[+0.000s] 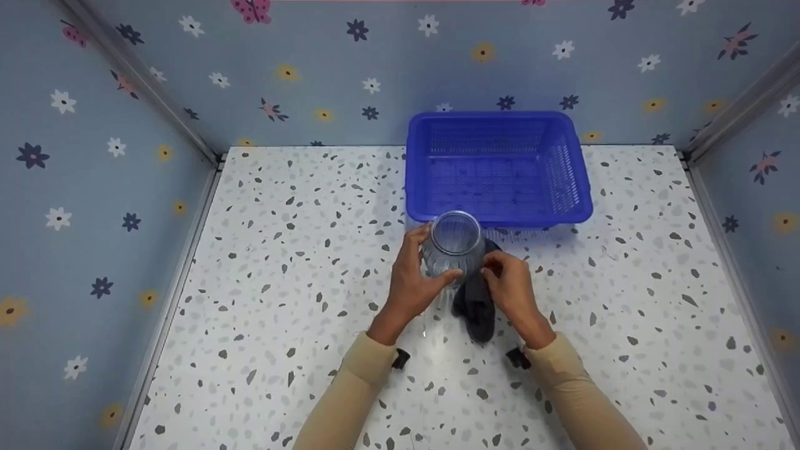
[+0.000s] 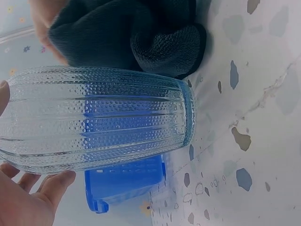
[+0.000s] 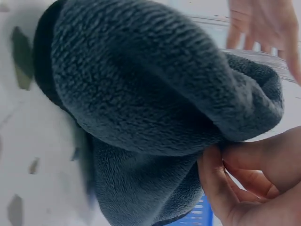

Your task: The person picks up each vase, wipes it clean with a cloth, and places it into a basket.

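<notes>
Glossy glass vessel point(image 2: 108, 120), ribbed and dimpled; matt, fuzzy cloth point(image 3: 141, 80); smooth plastic basket point(image 1: 525, 222).

A fluffy dark-grey cloth point(image 3: 141, 84), thickly folded, pinched by the right hand point(image 3: 261, 205) — left hand point(image 3: 263, 21) at upper right, blue slotted plastic basket point(image 3: 206, 214) below, white dark-flecked counter point(image 3: 47, 146) at left.

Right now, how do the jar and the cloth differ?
Jar is clear and ribbed; cloth is dark, opaque and fuzzy.
Jar is upright and holds its shape; cloth is bunched in loose folds.
Jar is in the left hand; cloth is pinched by the right hand.
Shared: both are held.
</notes>
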A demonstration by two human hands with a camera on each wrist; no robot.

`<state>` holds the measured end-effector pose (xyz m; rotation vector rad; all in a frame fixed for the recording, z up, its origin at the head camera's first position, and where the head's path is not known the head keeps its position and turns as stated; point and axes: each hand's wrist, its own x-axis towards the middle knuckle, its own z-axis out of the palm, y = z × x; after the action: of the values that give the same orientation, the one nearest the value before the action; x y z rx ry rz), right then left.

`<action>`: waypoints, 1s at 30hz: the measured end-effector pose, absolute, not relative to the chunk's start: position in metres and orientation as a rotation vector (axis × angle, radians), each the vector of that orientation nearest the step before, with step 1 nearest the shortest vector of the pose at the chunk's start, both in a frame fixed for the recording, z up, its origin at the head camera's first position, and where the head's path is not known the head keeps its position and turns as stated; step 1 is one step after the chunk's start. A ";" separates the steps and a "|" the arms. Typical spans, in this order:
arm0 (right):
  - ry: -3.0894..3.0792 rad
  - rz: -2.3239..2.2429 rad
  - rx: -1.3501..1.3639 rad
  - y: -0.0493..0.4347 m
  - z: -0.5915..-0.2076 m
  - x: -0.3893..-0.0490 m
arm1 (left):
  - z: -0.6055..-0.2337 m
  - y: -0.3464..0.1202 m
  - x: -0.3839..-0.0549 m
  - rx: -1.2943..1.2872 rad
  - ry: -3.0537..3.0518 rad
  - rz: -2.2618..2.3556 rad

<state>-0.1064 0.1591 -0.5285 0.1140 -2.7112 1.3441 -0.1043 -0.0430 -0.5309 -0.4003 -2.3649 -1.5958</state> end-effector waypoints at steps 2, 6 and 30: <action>-2.753 1.305 0.119 0.158 -0.536 -0.108 | -0.531 -0.043 -0.104 -0.396 -2.374 -1.594; -2.823 1.236 0.131 0.158 -0.548 -0.110 | -0.531 -0.043 -0.103 -0.396 -2.388 -1.601; -2.643 1.418 0.124 0.164 -0.495 -0.102 | -0.531 -0.044 -0.103 -0.397 -2.381 -1.579</action>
<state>-0.1020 0.1644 -0.4952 0.1242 -2.6429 1.4176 -0.1035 -0.0440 -0.5314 -0.3975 -2.3811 -1.5789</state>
